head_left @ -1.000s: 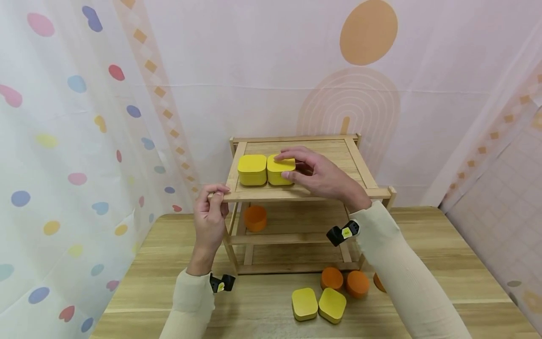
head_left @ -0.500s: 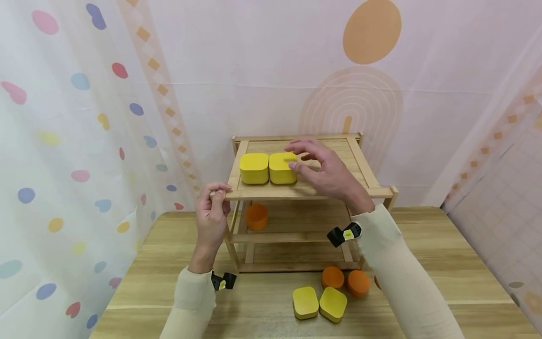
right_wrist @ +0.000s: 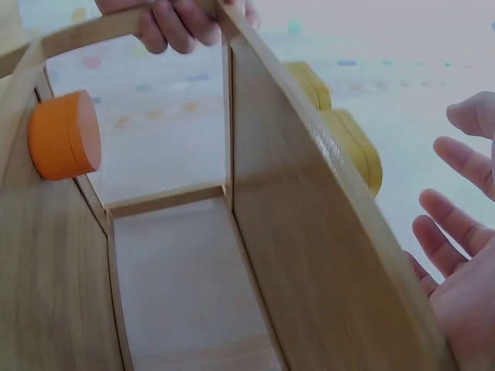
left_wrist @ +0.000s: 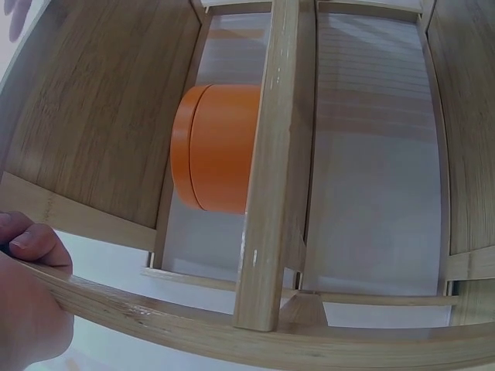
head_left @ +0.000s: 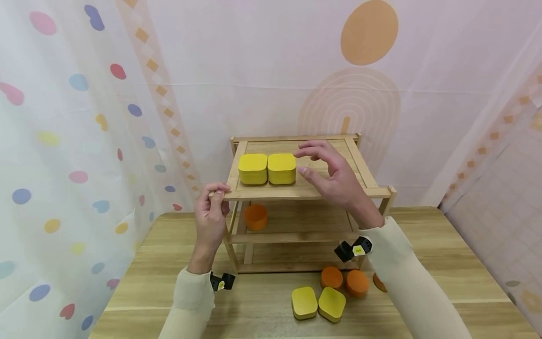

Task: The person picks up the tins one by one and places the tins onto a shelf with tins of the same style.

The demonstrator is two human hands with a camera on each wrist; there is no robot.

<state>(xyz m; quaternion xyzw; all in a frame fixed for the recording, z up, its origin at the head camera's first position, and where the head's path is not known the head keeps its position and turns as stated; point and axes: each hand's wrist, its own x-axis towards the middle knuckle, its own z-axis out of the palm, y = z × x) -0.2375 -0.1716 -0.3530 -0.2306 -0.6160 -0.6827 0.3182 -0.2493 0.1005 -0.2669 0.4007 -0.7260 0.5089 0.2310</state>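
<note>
Two yellow rounded-square boxes, a left one (head_left: 252,168) and a right one (head_left: 281,168), sit side by side on the top shelf of a wooden rack (head_left: 292,192), near its front left. My left hand (head_left: 211,212) grips the rack's top left front corner, fingers curled over the rail; the left wrist view shows this hand (left_wrist: 35,294) too. Just right of the right-hand box hovers my right hand (head_left: 334,179), fingers loosely bent and holding nothing. A gap shows between its fingertips and the box. On the middle shelf, at the left, stands an orange round tin (head_left: 256,217).
On the wooden table (head_left: 152,282) before the rack lie two more yellow boxes, one left (head_left: 304,302) and one right (head_left: 332,304). Orange round tins (head_left: 357,283) stand behind them, one partly hidden by my right sleeve (head_left: 406,263). A patterned curtain (head_left: 254,70) hangs behind the rack.
My right hand has let go of the right yellow box on the top shelf and drawn off to the right. That box stays beside the other. My left hand keeps its grip.
</note>
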